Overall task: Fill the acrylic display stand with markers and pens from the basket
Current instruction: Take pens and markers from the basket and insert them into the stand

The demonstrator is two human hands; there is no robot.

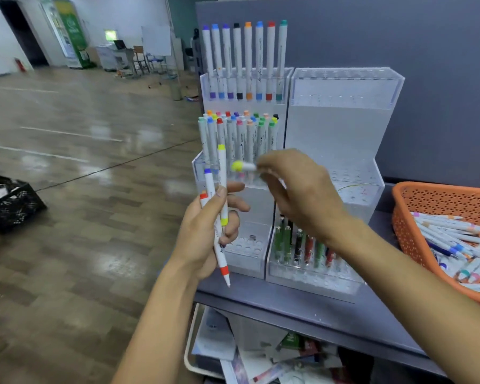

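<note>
Now: right hand, pinch on yellow-capped marker; left hand, grip on three markers

Illumination is bright, even and diffuse. The glossy floor carries broad pale glare patches. Shadows are faint and soft-edged. Motion blur smears the right hand and the yellow-capped marker it pinches; the left hand and the markers it grips render sharper. Wide-angle distortion bends straight lines near the frame edges; the far room lacks fine detail.
</note>
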